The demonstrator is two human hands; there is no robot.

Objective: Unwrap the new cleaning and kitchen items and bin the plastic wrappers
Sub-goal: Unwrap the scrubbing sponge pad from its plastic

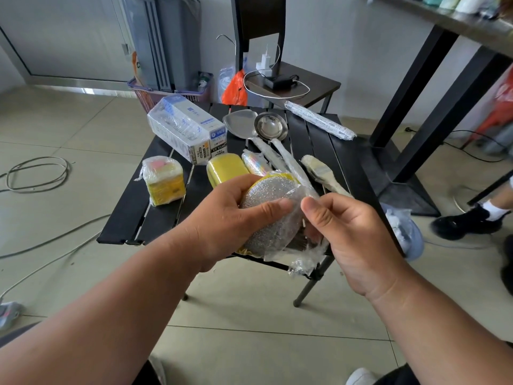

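My left hand (230, 218) grips a silver scouring sponge (270, 218) with a yellow edge, held above the near edge of the black slatted table (133, 218). My right hand (349, 234) pinches the clear plastic wrapper (302, 257), which hangs loose and crumpled off the sponge's right side. On the table lie a yellow sponge (226, 168), a wrapped stack of sponges (163, 180), a wrapped box pack (186, 132), a spatula (240, 123) and a ladle (270, 129) with wrapped handles, a brush (322, 173) and a wrapped long roll (319, 119).
A side table (316, 84) with chargers and cables stands behind the slatted table, with an orange bag (236, 88) beside it. A purple basket (150, 98) sits at the back left. Cables (36, 173) lie on the floor at left. Another person's shoes (469, 220) are at right.
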